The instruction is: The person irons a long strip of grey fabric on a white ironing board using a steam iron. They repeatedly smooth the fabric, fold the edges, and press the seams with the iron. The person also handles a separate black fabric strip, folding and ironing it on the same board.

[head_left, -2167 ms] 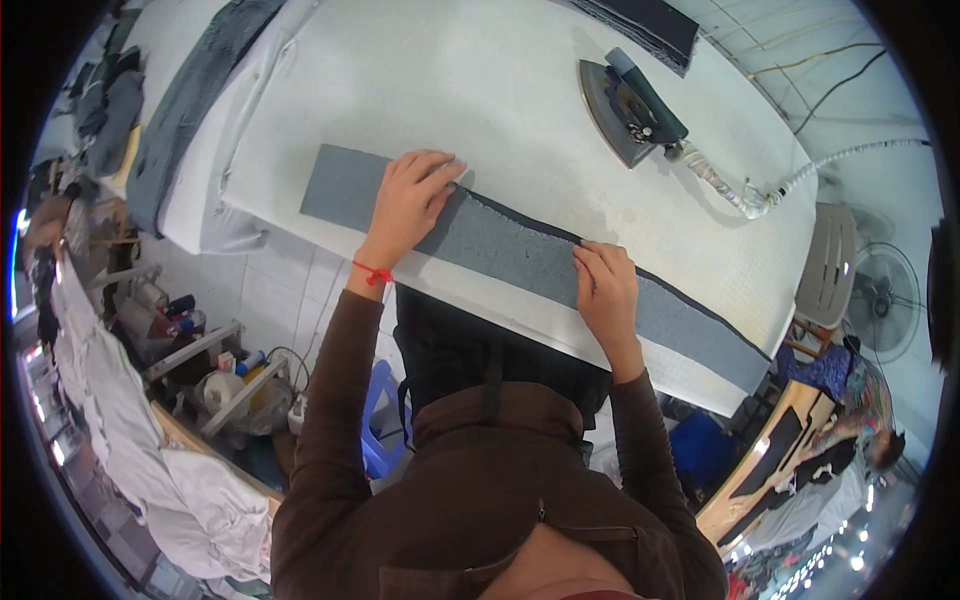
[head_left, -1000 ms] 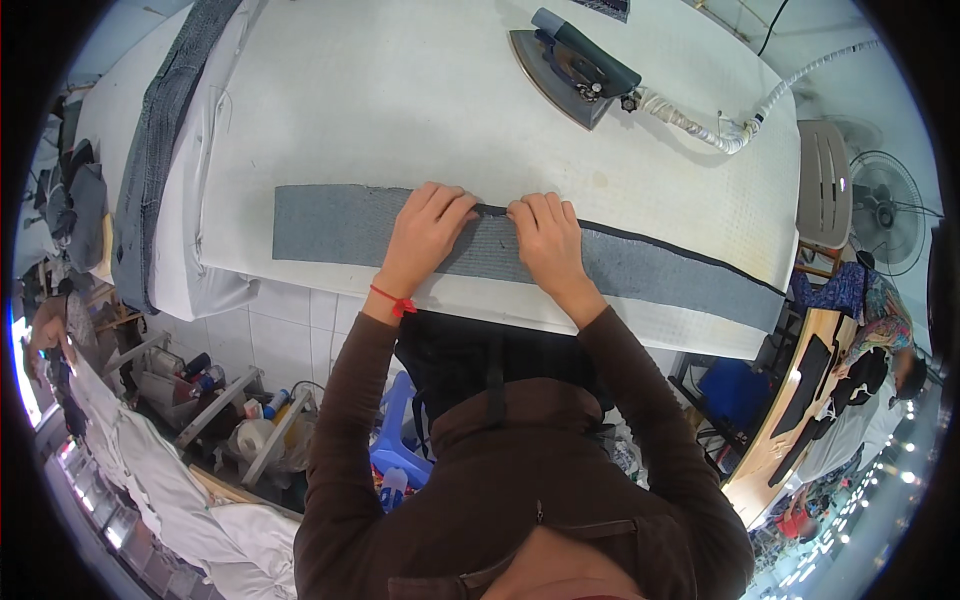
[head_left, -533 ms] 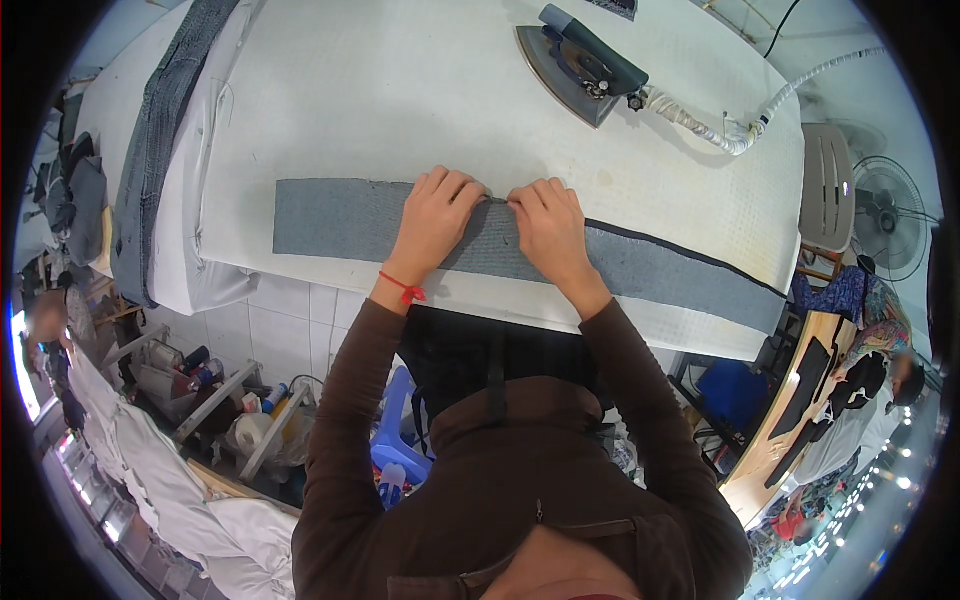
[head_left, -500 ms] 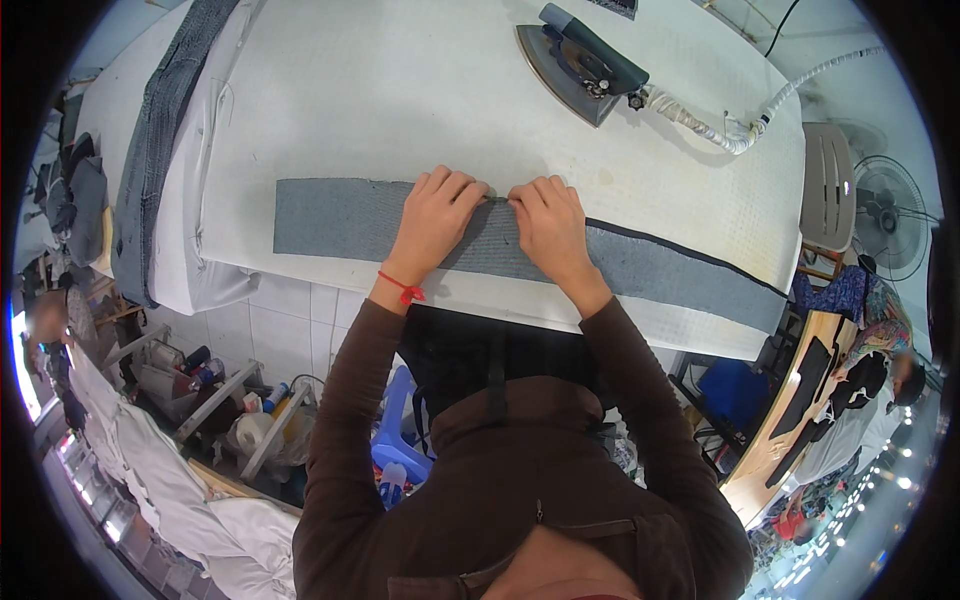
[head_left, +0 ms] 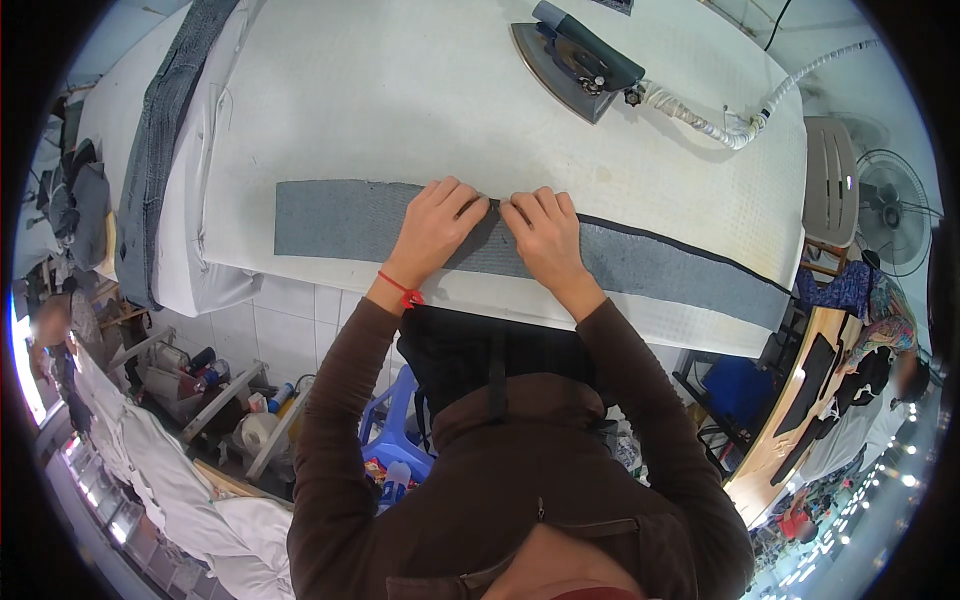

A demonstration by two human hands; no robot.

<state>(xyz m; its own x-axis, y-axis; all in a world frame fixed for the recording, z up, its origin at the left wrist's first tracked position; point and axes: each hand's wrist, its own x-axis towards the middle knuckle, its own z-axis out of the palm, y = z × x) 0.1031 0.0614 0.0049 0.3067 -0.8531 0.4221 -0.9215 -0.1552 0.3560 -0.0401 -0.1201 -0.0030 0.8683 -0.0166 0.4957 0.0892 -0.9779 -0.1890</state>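
A long grey fabric strip lies across the front of the white padded table. Along its far edge, from between my hands to the right end, runs a narrow dark folded band. My left hand, with a red string at the wrist, pinches that far edge with thumb and fingers. Close beside it, a small gap apart, my right hand pinches the same edge where the dark band begins. Both palms rest over the strip and hide part of it. What lies under the fingertips is partly covered.
An iron with a wrapped hose stands at the back right of the white table. More dark grey fabric hangs along the left. A grey chair and a fan are right; a blue stool sits below.
My right hand has shifted slightly left and toward me, its fingers more curled at the edge. My left hand stays nearly in place, and a bit more dark band shows between the fingertips.
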